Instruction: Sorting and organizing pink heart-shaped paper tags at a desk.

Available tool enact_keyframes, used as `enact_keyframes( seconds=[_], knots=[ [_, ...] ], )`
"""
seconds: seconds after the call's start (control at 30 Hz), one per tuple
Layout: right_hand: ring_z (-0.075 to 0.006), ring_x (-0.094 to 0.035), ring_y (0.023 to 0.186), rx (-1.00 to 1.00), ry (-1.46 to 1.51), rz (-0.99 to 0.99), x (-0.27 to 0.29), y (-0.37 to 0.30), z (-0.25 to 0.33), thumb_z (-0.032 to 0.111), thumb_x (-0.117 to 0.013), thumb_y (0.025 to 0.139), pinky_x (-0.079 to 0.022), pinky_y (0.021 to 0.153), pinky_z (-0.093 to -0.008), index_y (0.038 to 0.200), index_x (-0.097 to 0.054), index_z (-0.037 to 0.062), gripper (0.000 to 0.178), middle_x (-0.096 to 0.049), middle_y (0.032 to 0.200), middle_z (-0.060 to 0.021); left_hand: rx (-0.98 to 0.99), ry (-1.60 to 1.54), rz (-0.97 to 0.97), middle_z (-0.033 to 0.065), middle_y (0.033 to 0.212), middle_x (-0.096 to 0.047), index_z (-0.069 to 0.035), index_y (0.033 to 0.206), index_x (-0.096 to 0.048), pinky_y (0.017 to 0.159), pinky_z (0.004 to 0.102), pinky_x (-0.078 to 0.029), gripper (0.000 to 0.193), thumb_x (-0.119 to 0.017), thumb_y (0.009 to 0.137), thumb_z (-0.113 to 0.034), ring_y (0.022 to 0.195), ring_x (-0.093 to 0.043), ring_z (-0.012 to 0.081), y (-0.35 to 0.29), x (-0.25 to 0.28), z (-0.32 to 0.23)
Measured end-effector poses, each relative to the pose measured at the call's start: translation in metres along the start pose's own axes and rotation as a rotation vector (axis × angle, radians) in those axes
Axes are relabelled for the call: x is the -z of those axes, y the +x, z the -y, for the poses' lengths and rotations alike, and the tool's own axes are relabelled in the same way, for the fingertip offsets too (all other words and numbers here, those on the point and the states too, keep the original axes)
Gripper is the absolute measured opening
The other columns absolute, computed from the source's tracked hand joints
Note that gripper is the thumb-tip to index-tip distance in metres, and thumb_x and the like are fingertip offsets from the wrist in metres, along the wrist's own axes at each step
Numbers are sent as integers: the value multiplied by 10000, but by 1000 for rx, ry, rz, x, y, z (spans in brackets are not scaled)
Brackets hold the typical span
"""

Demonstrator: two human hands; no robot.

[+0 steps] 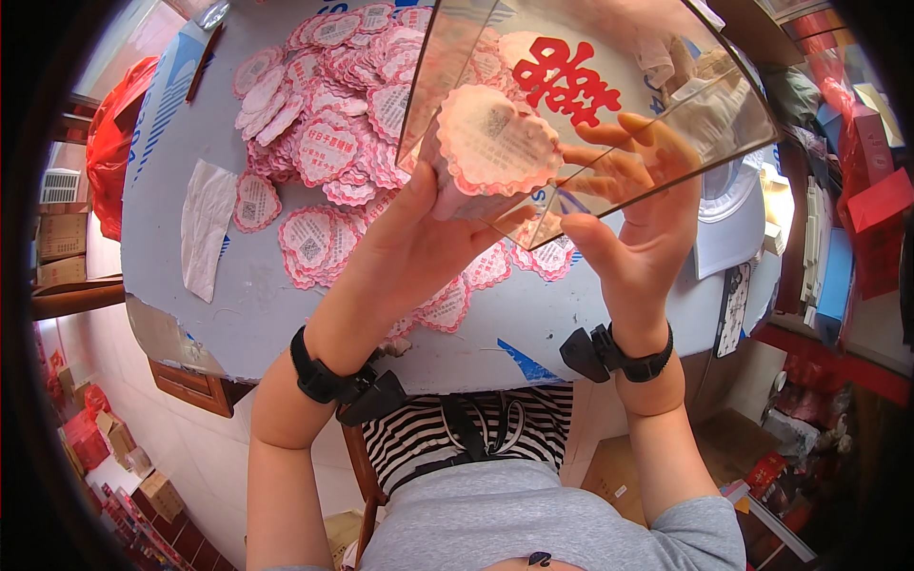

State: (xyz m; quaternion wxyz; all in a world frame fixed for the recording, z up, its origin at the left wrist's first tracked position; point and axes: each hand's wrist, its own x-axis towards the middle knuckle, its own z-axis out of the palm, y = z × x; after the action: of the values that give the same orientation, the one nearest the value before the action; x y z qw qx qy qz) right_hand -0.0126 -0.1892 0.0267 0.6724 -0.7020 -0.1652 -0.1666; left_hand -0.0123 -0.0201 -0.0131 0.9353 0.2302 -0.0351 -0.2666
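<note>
Current state of the work: the left hand grips a stack of pink-edged paper tags, with the thumb along the near left side and the fingers closed around the underside. The stack is raised above the table, top tag facing the camera, and overlaps the near left end of a tilted clear box. Whether the stack is inside the box or in front of it cannot be told.

The right hand is at the lower edge of the box. Its fingers are curved and slightly apart, seen through the clear wall; the thumb stands apart from them, just below that edge. Whether thumb and fingers press on the box cannot be told.

Progress, judged from the layout: one stack is gathered and brought to the box, and a red cutout appears on a panel of the box. Seating of the stack cannot be confirmed. A large loose heap of tags lies ungathered on the far left part of the table, with further tags spread below the hands. Most of the visible tags therefore appear to be left to handle
</note>
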Motion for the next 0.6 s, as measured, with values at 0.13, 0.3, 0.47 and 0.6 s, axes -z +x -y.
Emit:
enact_keyframes(
  seconds=[0.13, 0.3, 0.47, 0.6],
  knots=[
    [-233, -620, 959, -9, 0, 2, 0, 0, 0, 165, -848, 606, -560, 740, -309, 1196, -390, -16, 769, -543, 1093, -152, -11, 23, -51, 77, 1428, -323, -169, 1403, -282, 1048, 425, -281, 683, -301, 888, -616, 1311, -321, 286, 0, 1, 1],
    [-233, -620, 960, -2, -11, 14, 1, 1, 0, 163, -846, 609, -559, 742, -308, 1194, -391, -12, 762, -546, 1089, -153, -16, 28, -18, 87, 1423, -330, -157, 1399, -287, 1048, 429, -283, 678, -295, 893, -608, 1298, -343, 288, 0, 1, -1],
    [-233, -621, 960, -5, -17, 16, 1, 0, 0, 161, -844, 611, -557, 744, -307, 1194, -392, -11, 757, -547, 1091, -151, -4, 60, -18, 90, 1414, -344, -150, 1391, -300, 1040, 428, -297, 665, -294, 899, -598, 1293, -349, 286, 0, 0, -2],
    [-231, -621, 955, -13, -10, 12, 1, 0, 1, 165, -848, 607, -555, 737, -301, 1193, -396, -12, 761, -546, 1094, -145, 9, 26, -30, 87, 1403, -362, -152, 1379, -323, 1028, 421, -317, 642, -302, 905, -585, 1288, -356, 284, 0, 0, -2]
  ],
)
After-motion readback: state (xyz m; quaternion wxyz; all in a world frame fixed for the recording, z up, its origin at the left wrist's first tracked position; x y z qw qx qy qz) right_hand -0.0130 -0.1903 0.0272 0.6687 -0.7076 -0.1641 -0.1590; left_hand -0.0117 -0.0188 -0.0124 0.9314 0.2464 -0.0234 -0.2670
